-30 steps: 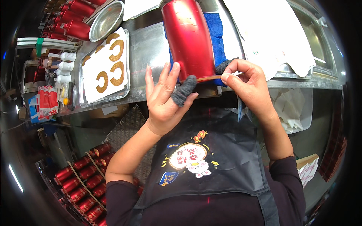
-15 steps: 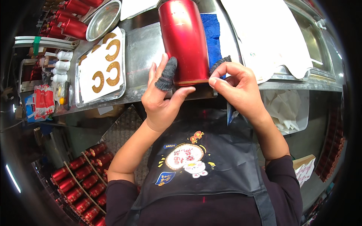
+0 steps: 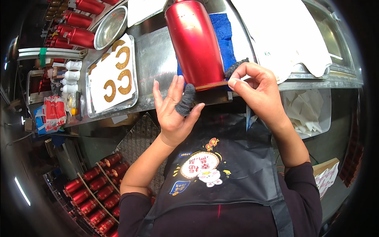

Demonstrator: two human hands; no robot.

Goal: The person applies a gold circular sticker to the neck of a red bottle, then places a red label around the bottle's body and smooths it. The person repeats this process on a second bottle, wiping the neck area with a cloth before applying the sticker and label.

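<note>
A glossy red metal vessel (image 3: 195, 43) lies on its side on a blue cloth (image 3: 224, 31), its base toward me. Along the base edge runs a thin brown-gold strip (image 3: 209, 85), whose right end reaches the fingertips of my right hand (image 3: 258, 89). That hand's thumb and index finger are pinched on the strip's end. My left hand (image 3: 173, 114) is just off the base's lower left, fingers spread and holding nothing. Dark knitted covers sit on a finger of each hand. Below my right hand a narrow blue pointed piece (image 3: 250, 117) shows; whether it is held is unclear.
On the left stands a metal tray (image 3: 135, 93) with C-shaped gold pieces on white sheets. Behind it are a steel bowl (image 3: 111, 27) and several red vessels (image 3: 81, 37). White sheeting (image 3: 282, 35) covers the right side. A bin of white paper (image 3: 304, 110) hangs below the counter's right edge.
My left hand has drawn away from the vessel's base, with its fingers wider apart. My right hand keeps its pinch at the base's right end. The whole view has shifted slightly.
</note>
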